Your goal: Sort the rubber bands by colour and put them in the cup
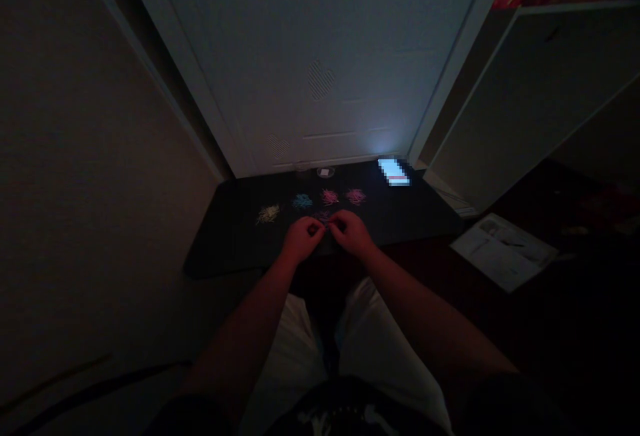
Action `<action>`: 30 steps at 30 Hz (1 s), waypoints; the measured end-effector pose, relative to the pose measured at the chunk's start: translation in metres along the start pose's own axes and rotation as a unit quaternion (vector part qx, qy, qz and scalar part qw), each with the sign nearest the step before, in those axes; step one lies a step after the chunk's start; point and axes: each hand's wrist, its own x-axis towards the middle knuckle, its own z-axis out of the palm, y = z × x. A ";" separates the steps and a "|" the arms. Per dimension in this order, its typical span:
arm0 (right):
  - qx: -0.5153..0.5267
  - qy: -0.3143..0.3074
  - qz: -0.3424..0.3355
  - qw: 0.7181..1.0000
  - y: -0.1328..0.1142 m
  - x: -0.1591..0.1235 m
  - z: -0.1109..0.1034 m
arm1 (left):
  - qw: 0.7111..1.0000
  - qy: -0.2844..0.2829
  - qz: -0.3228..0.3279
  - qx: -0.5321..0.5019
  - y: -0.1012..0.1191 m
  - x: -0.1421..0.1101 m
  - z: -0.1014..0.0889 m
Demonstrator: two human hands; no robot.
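Observation:
Both hands meet over the near edge of a low dark table. My left hand (303,236) has its thumb and fingertips pinched together. Opposite it, my right hand (349,231) is closed in a similar pinch, its fingertips almost touching the left ones. What lies between the fingertips is too small and dark to make out. Just beyond them is a purple pile (324,217) of thin little pieces, partly hidden by the hands. Similar loose piles lie around it: a cream pile (269,214), a blue pile (302,201), a pink pile (329,197) and another pink pile (356,197).
At the back of the dark table (225,236) sits a small clear round container (325,173) with a white patch. A lit phone (393,172) glows at the back right. A white panel (320,43) rises behind. A pale sheet (505,251) lies lower right.

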 end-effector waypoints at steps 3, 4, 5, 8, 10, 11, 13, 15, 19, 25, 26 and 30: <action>-0.003 -0.020 -0.021 1.000 -0.001 0.000 -0.001 | 1.000 0.001 0.000 0.000 0.000 0.000 0.000; -0.006 -0.018 -0.021 1.000 -0.001 0.000 -0.001 | 1.000 0.001 0.000 0.001 0.000 0.000 0.000; -0.010 -0.015 -0.017 1.000 -0.002 0.000 -0.001 | 1.000 0.001 0.000 0.002 0.000 0.000 0.000; -0.016 -0.015 -0.005 1.000 -0.002 0.000 -0.001 | 1.000 -0.002 0.001 0.002 -0.001 0.000 0.000; -0.015 -0.027 -0.006 0.999 -0.002 0.000 -0.001 | 1.000 -0.003 0.002 0.000 -0.002 0.000 0.000; -0.015 -0.035 -0.009 0.999 -0.002 0.000 -0.001 | 1.000 -0.002 0.001 0.000 -0.002 0.000 0.000; -0.017 -0.048 -0.014 0.999 -0.002 -0.001 -0.002 | 1.000 0.000 0.000 -0.001 -0.002 0.000 0.001; -0.024 -0.055 -0.017 0.998 -0.002 -0.001 -0.001 | 1.000 0.001 -0.002 -0.004 -0.002 0.000 0.001; -0.043 -0.055 -0.023 0.997 -0.002 -0.002 0.000 | 1.000 -0.001 -0.013 -0.018 -0.001 -0.001 0.002; -0.065 -0.009 -0.007 0.998 -0.002 -0.002 0.000 | 1.000 0.008 -0.017 -0.020 0.002 -0.002 0.001; -0.063 0.002 0.001 0.998 -0.002 -0.002 0.000 | 1.000 0.008 -0.020 -0.023 0.002 -0.002 0.001; -0.048 0.029 0.031 0.998 0.001 -0.001 0.000 | 0.994 0.024 -0.061 -0.092 -0.003 0.000 0.001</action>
